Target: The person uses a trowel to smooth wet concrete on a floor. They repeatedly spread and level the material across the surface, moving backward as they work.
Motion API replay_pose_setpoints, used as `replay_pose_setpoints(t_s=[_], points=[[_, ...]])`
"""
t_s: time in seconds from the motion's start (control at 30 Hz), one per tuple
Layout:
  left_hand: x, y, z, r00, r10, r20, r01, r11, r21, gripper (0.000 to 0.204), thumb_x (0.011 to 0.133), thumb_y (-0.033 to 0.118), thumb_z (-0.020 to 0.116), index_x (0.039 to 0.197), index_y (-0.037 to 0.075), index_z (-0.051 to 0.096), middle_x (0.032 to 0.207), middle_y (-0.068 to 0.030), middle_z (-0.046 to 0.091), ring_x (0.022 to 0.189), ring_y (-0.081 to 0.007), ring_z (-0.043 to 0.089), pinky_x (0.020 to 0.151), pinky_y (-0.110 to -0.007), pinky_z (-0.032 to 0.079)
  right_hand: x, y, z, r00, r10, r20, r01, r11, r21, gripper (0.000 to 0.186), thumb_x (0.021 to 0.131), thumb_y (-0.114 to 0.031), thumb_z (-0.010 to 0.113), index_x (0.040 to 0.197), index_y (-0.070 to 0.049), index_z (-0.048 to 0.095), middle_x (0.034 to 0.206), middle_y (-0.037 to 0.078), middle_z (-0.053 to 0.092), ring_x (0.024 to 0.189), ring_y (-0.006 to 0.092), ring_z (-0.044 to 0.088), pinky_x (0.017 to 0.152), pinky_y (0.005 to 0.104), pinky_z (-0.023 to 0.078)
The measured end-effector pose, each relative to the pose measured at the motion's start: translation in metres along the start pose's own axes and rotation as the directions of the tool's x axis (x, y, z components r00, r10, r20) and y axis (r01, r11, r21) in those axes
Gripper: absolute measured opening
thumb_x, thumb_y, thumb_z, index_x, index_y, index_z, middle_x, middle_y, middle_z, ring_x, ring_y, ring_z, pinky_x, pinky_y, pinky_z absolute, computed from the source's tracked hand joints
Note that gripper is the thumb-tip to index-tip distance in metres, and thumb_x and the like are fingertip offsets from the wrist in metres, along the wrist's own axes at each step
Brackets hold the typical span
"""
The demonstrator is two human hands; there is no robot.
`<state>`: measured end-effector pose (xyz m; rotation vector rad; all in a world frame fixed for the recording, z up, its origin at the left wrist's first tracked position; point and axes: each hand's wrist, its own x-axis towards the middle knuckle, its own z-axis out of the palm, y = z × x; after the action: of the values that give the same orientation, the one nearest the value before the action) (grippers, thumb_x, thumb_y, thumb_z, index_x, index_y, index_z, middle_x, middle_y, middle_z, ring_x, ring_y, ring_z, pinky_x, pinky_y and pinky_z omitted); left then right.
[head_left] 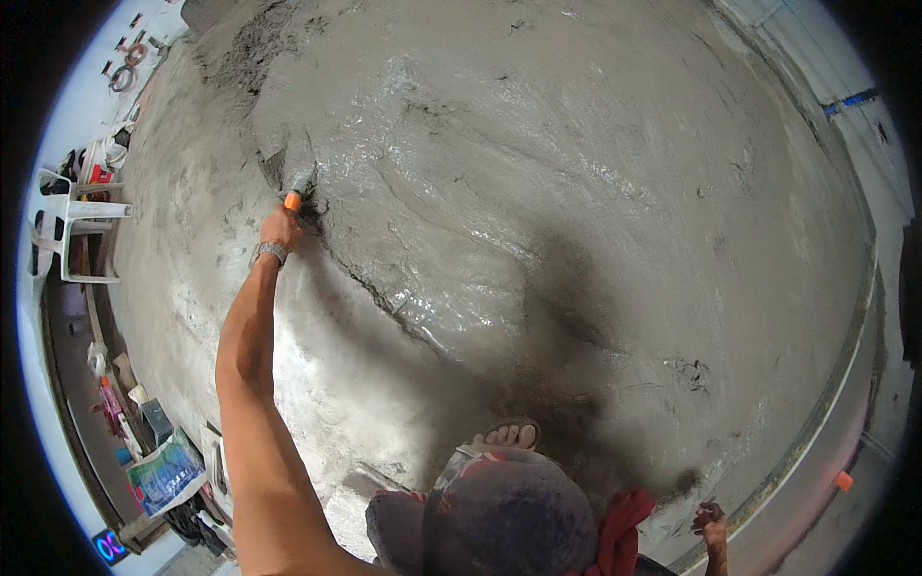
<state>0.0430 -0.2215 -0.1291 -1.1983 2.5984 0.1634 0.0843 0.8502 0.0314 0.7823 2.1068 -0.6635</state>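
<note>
My left arm reaches far forward, with a grey watch or band on the wrist. My left hand point(279, 228) is closed round the orange handle of a trowel point(293, 201). Its blade is mostly hidden, at the edge of a thick layer of wet grey mortar point(451, 202). That edge runs from the trowel down toward my foot as a rough, crumbly line. Low on the right, in shadow, my right hand point(712, 526) hangs near the mortar with loosely bent fingers; nothing shows in it.
A bare foot point(514, 435) shows beyond dark fabric point(509, 518) near me; a red cloth point(624, 528) hangs beside it. A flat-edged piece point(379, 477) lies nearby. On the left stand a white plastic chair point(77, 226) and a printed bag point(168, 470). A raised edge curves along the right.
</note>
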Motion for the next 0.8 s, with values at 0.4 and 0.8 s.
replay_pose_setpoints(t_s=[0.4, 0.8], points=[[0.017, 0.057, -0.021, 0.999, -0.045, -0.021, 0.044, 0.998, -0.042, 0.039, 0.075, 0.017, 0.062, 0.105, -0.007, 0.055, 0.102, -0.0277, 0.064, 0.097, -0.0398, 0.063, 0.084, -0.046, 0.051, 0.001, -0.008, -0.001, 0.999, 0.026, 0.043, -0.028, 0.999, 0.031, 0.042, 0.085, -0.036, 0.065, 0.111, -0.004, 0.057, 0.074, 0.010, 0.062, 0.058, 0.0200, 0.063, 0.051, 0.0317, 0.052], [-0.018, 0.059, -0.007, 0.994, -0.026, -0.104, 0.035, 0.996, 0.079, 0.045, 0.072, 0.016, 0.067, 0.109, -0.002, 0.049, 0.093, -0.0260, 0.066, 0.087, -0.0425, 0.065, 0.077, -0.048, 0.052, 0.017, -0.003, 0.005, 0.997, -0.023, 0.070, 0.024, 1.000, -0.004, 0.038, 0.088, -0.036, 0.062, 0.106, -0.003, 0.058, 0.073, 0.009, 0.062, 0.057, 0.0178, 0.063, 0.050, 0.0313, 0.050]])
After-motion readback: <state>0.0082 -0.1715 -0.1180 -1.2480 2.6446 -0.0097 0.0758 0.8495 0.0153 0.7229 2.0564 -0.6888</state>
